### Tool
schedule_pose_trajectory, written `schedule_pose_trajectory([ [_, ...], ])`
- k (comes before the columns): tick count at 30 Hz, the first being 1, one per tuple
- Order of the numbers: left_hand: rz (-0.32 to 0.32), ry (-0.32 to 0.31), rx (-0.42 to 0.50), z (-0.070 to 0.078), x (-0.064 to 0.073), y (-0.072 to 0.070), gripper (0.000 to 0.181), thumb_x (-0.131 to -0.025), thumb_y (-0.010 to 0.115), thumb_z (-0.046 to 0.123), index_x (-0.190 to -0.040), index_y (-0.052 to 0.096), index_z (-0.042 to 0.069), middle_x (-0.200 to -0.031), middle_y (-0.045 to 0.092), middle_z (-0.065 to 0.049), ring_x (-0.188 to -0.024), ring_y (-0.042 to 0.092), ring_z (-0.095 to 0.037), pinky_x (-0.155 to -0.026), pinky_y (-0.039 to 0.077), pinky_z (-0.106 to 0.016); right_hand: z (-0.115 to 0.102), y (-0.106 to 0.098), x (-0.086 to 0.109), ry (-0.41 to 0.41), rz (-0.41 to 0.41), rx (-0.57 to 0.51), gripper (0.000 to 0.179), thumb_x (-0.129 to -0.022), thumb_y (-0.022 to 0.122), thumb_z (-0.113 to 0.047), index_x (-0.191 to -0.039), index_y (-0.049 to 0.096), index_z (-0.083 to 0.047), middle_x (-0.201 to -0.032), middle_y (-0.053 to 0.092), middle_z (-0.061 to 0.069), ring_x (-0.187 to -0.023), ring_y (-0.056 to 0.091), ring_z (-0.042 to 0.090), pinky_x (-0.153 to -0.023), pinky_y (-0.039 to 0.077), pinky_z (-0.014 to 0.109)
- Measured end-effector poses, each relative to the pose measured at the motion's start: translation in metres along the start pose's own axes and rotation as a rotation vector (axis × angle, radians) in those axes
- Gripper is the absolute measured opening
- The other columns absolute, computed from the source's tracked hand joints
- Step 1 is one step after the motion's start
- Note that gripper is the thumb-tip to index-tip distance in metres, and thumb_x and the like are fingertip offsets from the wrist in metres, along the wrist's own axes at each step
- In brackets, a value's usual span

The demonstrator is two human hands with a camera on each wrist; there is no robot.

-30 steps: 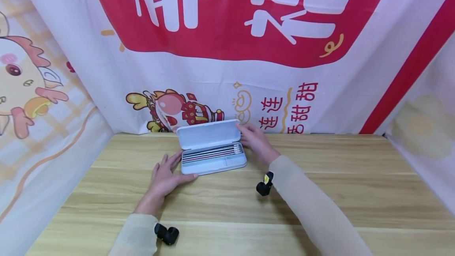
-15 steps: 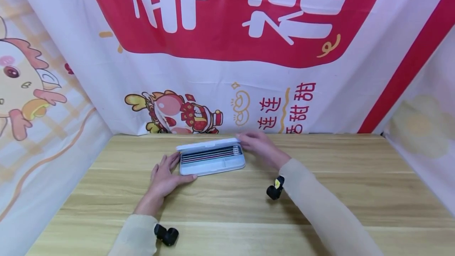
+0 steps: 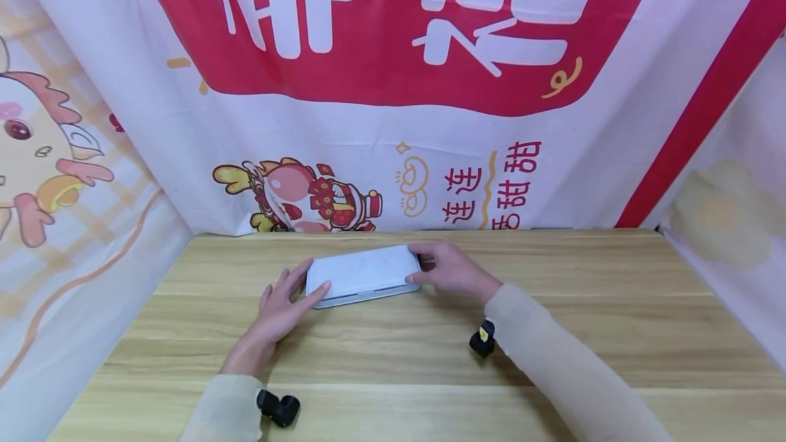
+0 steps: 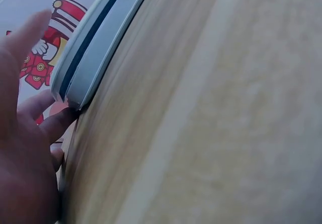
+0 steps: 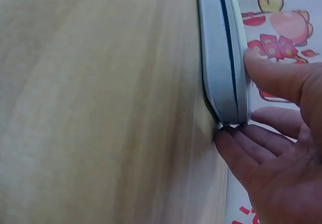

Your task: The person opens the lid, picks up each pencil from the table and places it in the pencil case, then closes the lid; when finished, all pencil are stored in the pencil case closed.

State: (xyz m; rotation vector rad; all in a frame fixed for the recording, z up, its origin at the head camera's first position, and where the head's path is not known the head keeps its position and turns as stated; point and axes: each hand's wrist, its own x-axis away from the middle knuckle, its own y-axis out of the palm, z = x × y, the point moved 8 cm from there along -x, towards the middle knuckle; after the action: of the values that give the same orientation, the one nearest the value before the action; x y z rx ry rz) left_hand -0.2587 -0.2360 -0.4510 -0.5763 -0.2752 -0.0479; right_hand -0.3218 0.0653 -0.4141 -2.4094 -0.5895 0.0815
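Note:
A pale blue pencil case (image 3: 362,271) lies on the wooden table, its lid down over the base. Both wrist views show a thin dark gap between lid and base along the front edge. My left hand (image 3: 284,305) is at the case's left end, fingers touching that end; its extended thumb (image 4: 32,30) stands over the lid's corner, apart from it in the left wrist view. My right hand (image 3: 451,270) grips the right end, thumb (image 5: 266,70) on the lid and curled fingers (image 5: 239,153) against the end. The lid hides the case's inside.
The wooden table (image 3: 381,367) extends around the case. Behind it hangs a white cloth (image 3: 344,121) with red and cartoon prints, reaching the table's back edge. Small black devices (image 3: 279,408) sit at both wrists.
The lid has swung down from raised to nearly flat, covering the pencils inside. My right hand came down with it, its thumb now on the lid. My left thumb moved up over the lid.

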Motion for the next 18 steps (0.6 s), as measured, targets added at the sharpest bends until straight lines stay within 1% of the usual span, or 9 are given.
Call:
schedule_pose_trajectory([
  [2, -0.004, -0.013, 0.004, -0.001, -0.001, -0.001, 0.097, -0.097, 0.065, 0.071, -0.173, 0.019, 0.032, -0.182, 0.018, -0.009, -0.169, -0.017, -0.033, -0.132, -0.025, -0.061, -0.002, 0.001, 0.001, 0.003, 0.006, 0.012, 0.074, -0.094, 0.084, -0.02, -0.159, 0.051, -0.009, -0.166, 0.051, 0.01, -0.153, 0.052, 0.031, -0.128, 0.044, 0.047],
  [4, -0.005, -0.018, 0.007, -0.001, -0.002, -0.001, 0.093, -0.1, 0.064, 0.067, -0.173, 0.02, 0.033, -0.182, 0.018, -0.007, -0.17, -0.017, -0.033, -0.132, -0.024, -0.06, -0.004, 0.002, 0.003, 0.002, 0.014, 0.023, 0.073, -0.095, 0.083, -0.019, -0.159, 0.05, -0.009, -0.167, 0.051, 0.011, -0.153, 0.052, 0.031, -0.127, 0.044, 0.047],
  [7, -0.008, -0.015, 0.009, -0.001, -0.002, -0.001, 0.092, -0.1, 0.066, 0.064, -0.173, 0.02, 0.033, -0.182, 0.017, -0.007, -0.169, -0.018, -0.033, -0.132, -0.024, -0.061, -0.007, 0.002, 0.004, -0.009, 0.024, 0.029, 0.071, -0.096, 0.082, -0.018, -0.159, 0.051, -0.008, -0.166, 0.051, 0.012, -0.152, 0.053, 0.032, -0.127, 0.044, 0.047],
  [10, -0.013, -0.011, 0.007, 0.0, -0.002, -0.001, 0.093, -0.099, 0.067, 0.064, -0.173, 0.019, 0.034, -0.182, 0.016, -0.007, -0.169, -0.019, -0.034, -0.132, -0.024, -0.062, -0.007, 0.002, 0.005, -0.012, 0.032, 0.032, 0.07, -0.096, 0.082, -0.018, -0.158, 0.051, -0.006, -0.166, 0.052, 0.013, -0.151, 0.054, 0.032, -0.126, 0.046, 0.047],
  [14, -0.015, 0.002, -0.006, 0.001, -0.002, 0.0, 0.094, -0.099, 0.067, 0.064, -0.174, 0.018, 0.033, -0.182, 0.016, -0.009, -0.169, -0.019, -0.034, -0.132, -0.024, -0.063, -0.008, 0.003, 0.008, -0.012, 0.034, 0.066, 0.069, -0.097, 0.081, -0.019, -0.158, 0.051, -0.006, -0.166, 0.051, 0.013, -0.151, 0.054, 0.032, -0.125, 0.047, 0.046],
  [18, 0.0, 0.032, -0.032, 0.006, -0.002, -0.001, 0.092, -0.101, 0.066, 0.061, -0.174, 0.02, 0.03, -0.182, 0.019, -0.01, -0.169, -0.016, -0.035, -0.133, -0.023, -0.062, -0.012, 0.002, 0.01, -0.025, 0.038, 0.123, 0.067, -0.098, 0.08, -0.02, -0.157, 0.051, -0.006, -0.168, 0.048, 0.013, -0.155, 0.049, 0.032, -0.128, 0.043, 0.047],
])
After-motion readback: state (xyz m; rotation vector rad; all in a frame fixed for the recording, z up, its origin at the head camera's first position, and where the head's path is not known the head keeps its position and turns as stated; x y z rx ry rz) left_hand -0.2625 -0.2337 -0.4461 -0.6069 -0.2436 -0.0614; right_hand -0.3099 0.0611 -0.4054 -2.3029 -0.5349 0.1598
